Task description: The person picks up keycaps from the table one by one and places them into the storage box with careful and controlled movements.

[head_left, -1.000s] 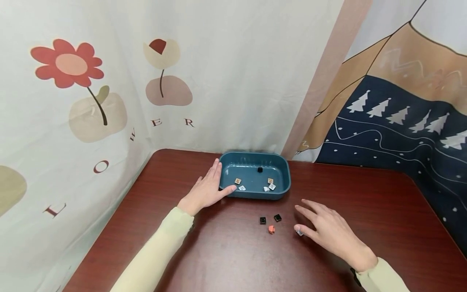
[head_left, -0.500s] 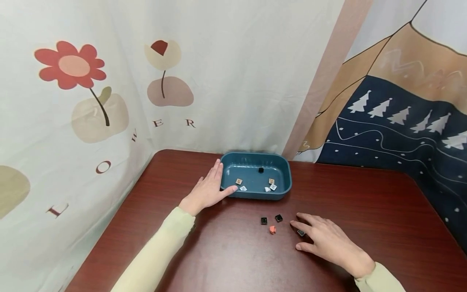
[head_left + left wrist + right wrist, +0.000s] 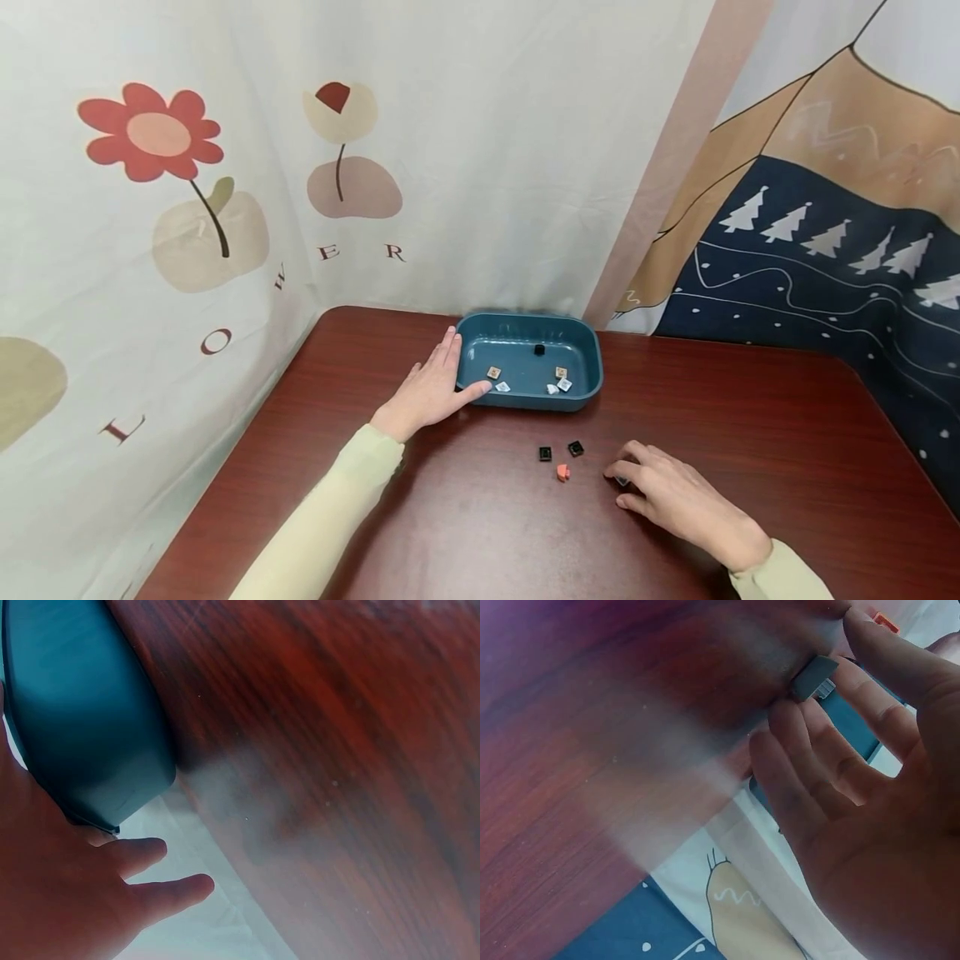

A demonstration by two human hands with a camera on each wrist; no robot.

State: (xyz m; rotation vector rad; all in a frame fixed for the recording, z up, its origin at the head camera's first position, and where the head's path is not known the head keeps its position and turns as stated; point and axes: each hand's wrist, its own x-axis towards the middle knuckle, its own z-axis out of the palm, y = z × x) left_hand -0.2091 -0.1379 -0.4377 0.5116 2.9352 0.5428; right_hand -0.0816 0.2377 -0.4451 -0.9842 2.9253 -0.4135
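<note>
My left hand (image 3: 426,393) rests against the left end of a teal tray (image 3: 525,403), fingers along its side and thumb on the front rim. In the left wrist view, the left hand (image 3: 67,877) lies beside the tray's outer wall. My right hand (image 3: 682,496) bends its fingers over a small grey keycap-like piece (image 3: 621,481) on the table. In the right wrist view, fingertips are at this grey piece (image 3: 815,677), while the thumb stands apart from it. Left of the right hand lie two black square pieces (image 3: 545,454) and an orange piece (image 3: 563,472).
Inside the tray are a black piece (image 3: 539,350), beige square pieces (image 3: 493,372) and white pieces (image 3: 564,384). The dark red wooden table (image 3: 480,533) has its far edge against a printed curtain (image 3: 480,167).
My right hand has drawn its fingertips back and bent them around the small piece, after being spread further forward. My left hand has stayed at the tray.
</note>
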